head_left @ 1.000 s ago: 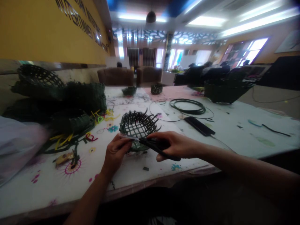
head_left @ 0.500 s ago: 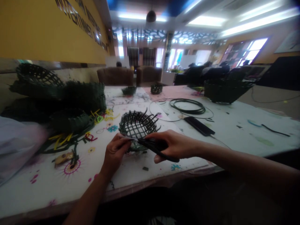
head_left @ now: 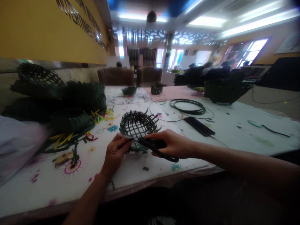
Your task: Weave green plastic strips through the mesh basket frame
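Note:
A small dark green woven basket [head_left: 138, 122] stands on the table in front of me, with loose strip ends sticking up along its right rim. My left hand [head_left: 117, 147] is closed at its near rim, pinching a strip between thumb and fingers. From the right, my right hand [head_left: 170, 144] grips black-handled scissors [head_left: 153, 147]. Their blades reach the strip just beside my left fingertips. Whether the blades have cut through it cannot be made out. The basket's near side is partly hidden by both hands.
Dark woven baskets [head_left: 79, 97] are piled at the left beside a whitish bag [head_left: 18, 147]. A coil of strip [head_left: 187, 106] and a black phone [head_left: 199, 126] with a cable lie to the right. A larger basket [head_left: 226, 91] stands farther back. Offcuts are scattered around.
The fingers of my right hand have drawn in, and the scissors' handles sit closer together. My left hand and the basket have hardly moved.

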Action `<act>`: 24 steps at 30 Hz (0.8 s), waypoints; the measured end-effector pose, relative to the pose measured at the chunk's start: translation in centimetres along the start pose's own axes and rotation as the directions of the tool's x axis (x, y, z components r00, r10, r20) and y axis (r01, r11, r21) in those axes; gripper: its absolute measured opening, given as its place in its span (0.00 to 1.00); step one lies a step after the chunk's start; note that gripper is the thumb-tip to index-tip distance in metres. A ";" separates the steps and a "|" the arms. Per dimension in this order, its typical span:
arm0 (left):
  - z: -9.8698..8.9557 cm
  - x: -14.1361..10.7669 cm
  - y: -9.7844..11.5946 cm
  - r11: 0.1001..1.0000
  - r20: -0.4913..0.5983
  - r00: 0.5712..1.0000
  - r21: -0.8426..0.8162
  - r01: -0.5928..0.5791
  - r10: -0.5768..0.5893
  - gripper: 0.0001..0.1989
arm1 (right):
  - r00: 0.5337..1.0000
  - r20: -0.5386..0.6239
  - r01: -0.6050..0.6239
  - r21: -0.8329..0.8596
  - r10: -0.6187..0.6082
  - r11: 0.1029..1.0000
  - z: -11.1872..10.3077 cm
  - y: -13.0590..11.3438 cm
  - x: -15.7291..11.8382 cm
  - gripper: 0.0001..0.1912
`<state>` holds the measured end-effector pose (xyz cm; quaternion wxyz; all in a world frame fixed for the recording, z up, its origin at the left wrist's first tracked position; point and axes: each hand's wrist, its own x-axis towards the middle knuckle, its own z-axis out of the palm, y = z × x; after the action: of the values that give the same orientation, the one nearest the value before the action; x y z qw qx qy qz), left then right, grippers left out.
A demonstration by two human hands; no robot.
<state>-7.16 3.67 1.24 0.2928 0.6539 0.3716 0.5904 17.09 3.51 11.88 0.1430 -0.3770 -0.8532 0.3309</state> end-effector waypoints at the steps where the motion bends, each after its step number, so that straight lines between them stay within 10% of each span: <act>1: 0.0 0.0 0.1 1.000 -0.004 1.000 -0.002 -0.002 0.002 0.07 | 1.000 -0.013 -0.004 0.008 0.004 1.000 0.3 0.1 0.0 0.20; 8: -0.1 0.0 -0.1 0.995 -0.031 0.996 -0.058 0.081 -0.082 0.07 | 0.975 -0.224 0.010 0.104 0.013 0.995 -0.1 0.7 0.2 0.24; 14: -0.4 0.0 -0.6 0.989 -0.089 0.986 -0.057 0.136 -0.141 0.07 | 0.781 -0.597 -0.380 -0.225 0.182 0.897 -4.0 5.9 1.2 0.28; 24: -0.4 0.3 -1.5 0.966 -0.116 0.961 -0.100 0.239 -0.250 0.12 | 0.806 -0.440 -0.588 -0.520 0.396 0.620 -3.9 15.3 2.2 0.19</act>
<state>-7.80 4.74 0.26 0.3666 0.5507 0.4420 0.6058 25.99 14.51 4.45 0.0299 -0.6666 -0.7448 -0.0073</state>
